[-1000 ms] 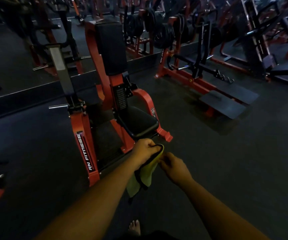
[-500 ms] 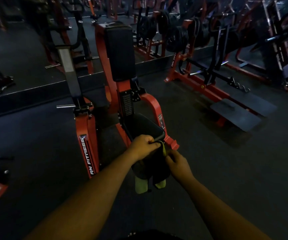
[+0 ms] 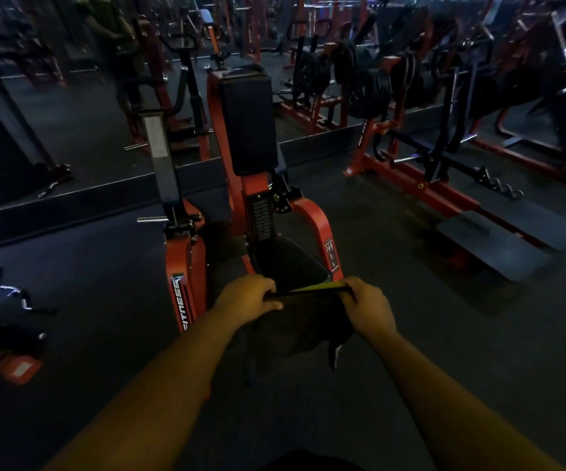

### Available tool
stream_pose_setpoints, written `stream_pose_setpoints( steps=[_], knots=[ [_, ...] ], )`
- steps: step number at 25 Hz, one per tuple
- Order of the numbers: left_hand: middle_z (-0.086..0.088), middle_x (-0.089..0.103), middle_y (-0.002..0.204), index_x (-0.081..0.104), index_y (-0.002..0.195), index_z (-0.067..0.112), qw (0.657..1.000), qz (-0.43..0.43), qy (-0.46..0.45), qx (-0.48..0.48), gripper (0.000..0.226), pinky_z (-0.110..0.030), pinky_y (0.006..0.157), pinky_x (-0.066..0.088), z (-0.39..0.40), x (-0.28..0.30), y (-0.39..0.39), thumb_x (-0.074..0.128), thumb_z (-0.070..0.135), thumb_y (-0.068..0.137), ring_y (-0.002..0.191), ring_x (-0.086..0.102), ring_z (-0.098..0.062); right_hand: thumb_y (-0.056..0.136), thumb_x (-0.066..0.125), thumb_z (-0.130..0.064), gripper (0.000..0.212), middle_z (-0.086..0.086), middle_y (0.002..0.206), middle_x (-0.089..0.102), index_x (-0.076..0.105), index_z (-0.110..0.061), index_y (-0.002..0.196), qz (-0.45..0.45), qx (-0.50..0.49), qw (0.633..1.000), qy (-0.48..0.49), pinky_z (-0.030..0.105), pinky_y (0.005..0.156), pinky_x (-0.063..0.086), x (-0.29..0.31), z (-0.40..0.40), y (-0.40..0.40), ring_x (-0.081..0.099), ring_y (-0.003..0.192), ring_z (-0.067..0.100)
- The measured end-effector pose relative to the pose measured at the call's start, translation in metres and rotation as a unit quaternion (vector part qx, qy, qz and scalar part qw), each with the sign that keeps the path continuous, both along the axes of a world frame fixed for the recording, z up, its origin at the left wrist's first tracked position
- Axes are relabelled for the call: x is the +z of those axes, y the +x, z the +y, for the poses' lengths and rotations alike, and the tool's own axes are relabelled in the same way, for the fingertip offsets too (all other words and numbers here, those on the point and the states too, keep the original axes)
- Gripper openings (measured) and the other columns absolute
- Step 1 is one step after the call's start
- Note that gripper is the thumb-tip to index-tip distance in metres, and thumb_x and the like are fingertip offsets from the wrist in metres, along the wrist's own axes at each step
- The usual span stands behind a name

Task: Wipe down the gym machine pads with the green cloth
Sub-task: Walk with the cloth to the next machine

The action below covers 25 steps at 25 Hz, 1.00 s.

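The fingers (image 3: pixel 268 287) of the left hand (image 3: pixel 245 299) curl over one upper corner of the green cloth (image 3: pixel 308 321), thumb pinching from the near side; the right hand (image 3: pixel 369 307) pinches the other corner the same way. The cloth's top edge runs taut between the two hands, with a strip of bright green showing along it, while the rest hangs down dark below the fingers.

Just beyond the fingers lies the black seat pad (image 3: pixel 290 263) of the red machine (image 3: pixel 186 266), and further away and higher stands the upright back pad (image 3: pixel 247 120). Neither pad touches the cloth yet, as far as the dim light lets me judge.

To do this step well, I would say the cloth should be opened flat or folded to a palm-sized pad, not left dangling, so that its loose tail does not drag on the floor (image 3: pixel 444 334). Then lay it on the seat pad and wipe in overlapping strokes out to the edges before moving up to the back pad.
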<state>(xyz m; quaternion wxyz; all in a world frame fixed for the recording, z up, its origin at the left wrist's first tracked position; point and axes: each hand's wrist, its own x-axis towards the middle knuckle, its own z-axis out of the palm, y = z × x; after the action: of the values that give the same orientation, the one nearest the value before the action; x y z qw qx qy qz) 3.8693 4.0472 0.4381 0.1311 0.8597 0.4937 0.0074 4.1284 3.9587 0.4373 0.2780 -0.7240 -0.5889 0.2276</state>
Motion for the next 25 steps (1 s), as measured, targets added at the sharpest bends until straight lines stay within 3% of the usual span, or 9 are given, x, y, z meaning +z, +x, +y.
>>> stream_pose_setpoints(
  steps=[3,6,9,13,17,19,21,23,25],
  knots=[
    [-0.001,0.068,0.115,0.067,0.115,0.028,0.995,0.084,0.016,0.053,0.027,-0.036,0.093,0.045,0.001,-0.024,-0.037,0.064,0.044,0.094,0.112,0.061,-0.024,0.101,0.054,-0.023,0.013,-0.009,0.095,0.065,0.064,-0.028,0.108,0.045,-0.035,0.998,0.006,0.026,0.068,0.054,0.014,0.008,0.010,0.063,0.083,0.005],
    [-0.002,0.069,0.093,0.065,0.097,0.023,0.968,-0.144,-0.104,0.180,0.010,-0.037,0.083,0.051,-0.008,-0.044,-0.048,0.067,0.033,0.096,0.089,0.065,-0.022,0.099,0.057,-0.021,0.009,-0.009,0.091,0.063,0.065,-0.025,0.102,0.076,-0.058,0.995,-0.037,0.019,0.061,0.042,0.021,0.014,0.027,0.060,0.082,0.002],
    [0.001,0.065,0.078,0.062,0.085,0.022,0.893,-0.348,-0.140,0.247,0.014,-0.036,0.073,0.049,-0.016,-0.040,-0.019,0.066,0.026,0.098,0.074,0.061,-0.015,0.094,0.065,-0.020,0.007,-0.001,0.096,0.067,0.064,-0.023,0.100,0.134,-0.097,0.983,-0.080,0.027,0.066,0.047,0.024,0.018,0.038,0.064,0.087,0.011],
    [-0.005,0.076,0.089,0.072,0.094,0.013,0.760,-0.531,-0.184,0.327,0.012,-0.025,0.067,0.054,-0.026,-0.022,0.024,0.072,0.025,0.094,0.083,0.072,-0.017,0.093,0.064,-0.009,0.031,0.002,0.117,0.063,0.064,-0.026,0.118,0.223,-0.040,0.966,-0.124,0.028,0.074,0.049,0.024,0.021,0.038,0.063,0.098,0.014],
    [-0.008,0.078,0.103,0.074,0.108,0.013,0.653,-0.619,-0.290,0.327,0.016,-0.035,0.084,0.058,-0.029,-0.015,0.049,0.069,0.020,0.095,0.100,0.073,-0.024,0.098,0.056,-0.009,0.030,0.006,0.119,0.069,0.074,-0.029,0.114,0.315,0.005,0.941,-0.122,0.034,0.083,0.055,0.027,0.009,0.016,0.067,0.105,0.023],
    [-0.007,0.077,0.109,0.073,0.115,0.016,0.648,-0.631,-0.317,0.287,0.019,-0.038,0.090,0.057,-0.033,-0.014,0.056,0.064,0.014,0.098,0.106,0.072,-0.024,0.102,0.048,-0.015,0.029,0.007,0.113,0.074,0.074,-0.023,0.113,0.399,0.016,0.906,-0.142,0.039,0.083,0.058,0.030,0.002,0.004,0.071,0.104,0.025],
    [-0.002,0.076,0.113,0.071,0.119,0.021,0.682,-0.617,-0.312,0.237,0.025,-0.034,0.091,0.056,-0.039,-0.015,0.060,0.062,0.009,0.098,0.108,0.071,-0.018,0.103,0.039,-0.011,0.036,0.009,0.113,0.075,0.069,-0.020,0.122,0.433,0.066,0.886,-0.153,0.040,0.080,0.058,0.028,0.000,-0.004,0.072,0.105,0.027],
    [0.002,0.075,0.116,0.069,0.123,0.023,0.725,-0.596,-0.281,0.201,0.032,-0.027,0.091,0.055,-0.044,-0.013,0.063,0.064,0.006,0.096,0.110,0.070,-0.011,0.104,0.041,-0.007,0.036,0.010,0.110,0.075,0.065,-0.021,0.126,0.372,0.111,0.912,-0.136,0.036,0.079,0.058,0.025,0.003,-0.009,0.073,0.103,0.026],
    [0.001,0.075,0.117,0.066,0.128,0.019,0.736,-0.595,-0.250,0.206,0.038,-0.023,0.087,0.055,-0.045,-0.013,0.063,0.066,0.001,0.094,0.108,0.070,-0.010,0.102,0.052,-0.010,0.026,0.008,0.102,0.076,0.066,-0.021,0.121,0.262,0.126,0.952,-0.091,0.030,0.074,0.059,0.025,0.005,-0.011,0.074,0.094,0.019]
  ],
)
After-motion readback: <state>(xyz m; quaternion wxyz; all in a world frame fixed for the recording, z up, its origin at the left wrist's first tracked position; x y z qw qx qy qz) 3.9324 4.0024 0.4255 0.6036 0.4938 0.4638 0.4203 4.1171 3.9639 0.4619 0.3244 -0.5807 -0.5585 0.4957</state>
